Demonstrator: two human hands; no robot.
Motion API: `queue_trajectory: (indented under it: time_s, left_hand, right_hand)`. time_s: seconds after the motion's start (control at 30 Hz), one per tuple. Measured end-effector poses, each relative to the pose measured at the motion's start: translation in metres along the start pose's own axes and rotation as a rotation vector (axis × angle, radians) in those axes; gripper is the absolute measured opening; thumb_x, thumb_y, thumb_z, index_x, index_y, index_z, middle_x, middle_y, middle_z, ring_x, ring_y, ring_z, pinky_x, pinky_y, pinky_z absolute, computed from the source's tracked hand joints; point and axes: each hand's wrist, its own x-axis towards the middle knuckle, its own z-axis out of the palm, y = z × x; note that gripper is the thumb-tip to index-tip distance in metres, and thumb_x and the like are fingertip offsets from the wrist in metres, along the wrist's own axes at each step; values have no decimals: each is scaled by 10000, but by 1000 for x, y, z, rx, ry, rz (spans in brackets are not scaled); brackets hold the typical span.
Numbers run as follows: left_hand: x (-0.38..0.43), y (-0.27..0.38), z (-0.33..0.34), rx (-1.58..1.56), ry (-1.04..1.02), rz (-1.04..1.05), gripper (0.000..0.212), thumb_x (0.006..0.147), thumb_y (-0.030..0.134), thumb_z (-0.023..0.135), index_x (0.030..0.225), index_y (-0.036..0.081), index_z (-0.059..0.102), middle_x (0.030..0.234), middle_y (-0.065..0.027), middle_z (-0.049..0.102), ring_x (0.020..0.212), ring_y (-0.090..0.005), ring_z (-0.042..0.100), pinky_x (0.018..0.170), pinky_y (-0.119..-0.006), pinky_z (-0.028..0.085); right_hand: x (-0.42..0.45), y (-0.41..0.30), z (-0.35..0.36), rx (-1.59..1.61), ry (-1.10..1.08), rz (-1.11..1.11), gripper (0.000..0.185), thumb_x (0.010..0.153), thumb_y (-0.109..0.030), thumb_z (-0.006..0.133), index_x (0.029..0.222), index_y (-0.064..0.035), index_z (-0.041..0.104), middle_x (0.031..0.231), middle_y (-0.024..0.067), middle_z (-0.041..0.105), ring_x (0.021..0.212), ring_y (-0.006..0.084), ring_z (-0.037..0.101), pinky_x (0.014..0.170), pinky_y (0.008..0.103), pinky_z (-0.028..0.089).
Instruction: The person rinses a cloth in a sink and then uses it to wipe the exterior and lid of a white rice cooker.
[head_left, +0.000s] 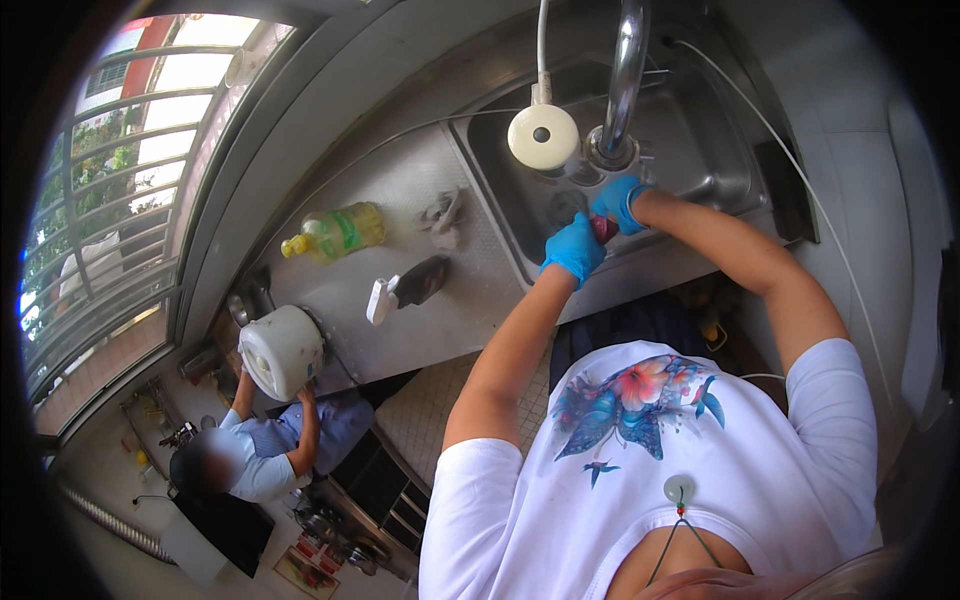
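My left hand, in a blue glove, grips a small dark red object at the near edge of a stainless steel sink. My right hand, also blue-gloved, is curled against the object's far side; its fingertips are hidden. What the object is, I cannot tell. Just beyond my hands, a grey scouring pad or cloth lies in the basin. A chrome faucet rises beyond them, beside a round cream-coloured device on a white cable.
On the steel counter to the left are a yellow-green plastic bottle, a crumpled grey rag and a dark object with a white handle. Farther left, another person holds a white rice cooker near the counter's end.
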Motion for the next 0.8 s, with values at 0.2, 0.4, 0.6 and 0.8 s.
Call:
queue_trajectory:
  time_s: [0.2, 0.4, 0.6, 0.8]
  left_hand:
    - [6, -18, 18, -24, 238, 45, 330, 732, 203, 626, 982, 36, 488, 831, -162, 648, 760, -356, 635, 642, -431, 503]
    - [-61, -47, 2, -194, 552, 378, 532, 717, 87, 640, 1219, 105, 464, 1080, -173, 531, 953, -345, 555, 764, -407, 478]
    - [-208, -128, -1, -678, 674, 365, 461, 712, 61, 679, 1151, 65, 539, 1001, -125, 534, 904, -265, 543, 827, -331, 437]
    - [-347, -237, 53, -1556, 802, 314, 368, 860, 209, 595, 1169, 23, 524, 1115, -65, 571, 1014, -158, 530, 913, -307, 408]
  right_hand:
    - [2, -11, -3, 64, 4, 95, 311, 685, -127, 627, 995, -110, 644, 1021, 131, 634, 914, 306, 618, 748, 392, 520]
    - [-46, -20, -8, 665, 110, 39, 338, 595, -161, 711, 889, -58, 583, 671, 110, 626, 544, 195, 611, 501, 331, 494]
    - [-63, -157, -39, 917, 110, -189, 514, 604, -206, 778, 1018, -67, 507, 738, 75, 614, 566, 154, 606, 492, 287, 495]
    - [-37, -327, -43, 989, 195, -670, 776, 661, -154, 780, 1300, -80, 345, 1232, 110, 451, 1107, 194, 464, 973, 331, 370]
